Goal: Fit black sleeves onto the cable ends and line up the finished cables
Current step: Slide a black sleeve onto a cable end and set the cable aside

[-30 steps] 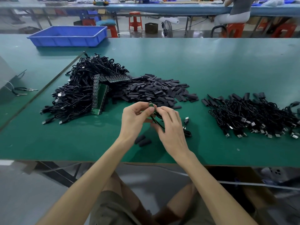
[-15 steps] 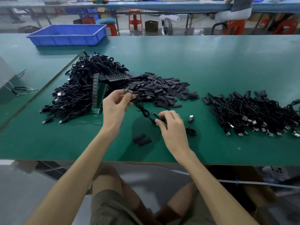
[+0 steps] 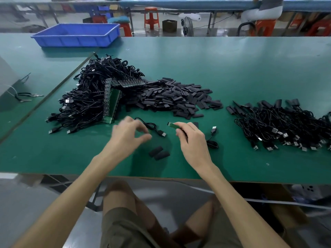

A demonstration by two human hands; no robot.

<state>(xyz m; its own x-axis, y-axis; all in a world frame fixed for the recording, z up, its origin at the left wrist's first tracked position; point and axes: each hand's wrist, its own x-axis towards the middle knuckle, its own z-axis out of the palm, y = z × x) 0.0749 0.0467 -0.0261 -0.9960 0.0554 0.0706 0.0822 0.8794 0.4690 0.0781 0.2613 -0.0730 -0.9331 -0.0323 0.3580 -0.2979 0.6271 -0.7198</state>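
Left hand [image 3: 129, 135] has dropped from up by the far-left pile toward us. It's blurred w/ motion, so we can't tell if it grips anything. Right hand [image 3: 191, 138] pinches the small green circuit-board cable end [image 3: 172, 124], just right of centre. A loose black USB cable [image 3: 152, 127] lies btwn the hands. Two short black sleeves [image 3: 158, 153] wait nearer us, below the gap. Our call: pick one sleeve, keep that board tip steady & level, and slide it on straight w/o forcing.

Cable heap [image 3: 86, 102] left, sleeve pile [image 3: 179, 97] centre, seemingly finished cables [image 3: 279, 122] right; tray [image 3: 71, 40] behind-left
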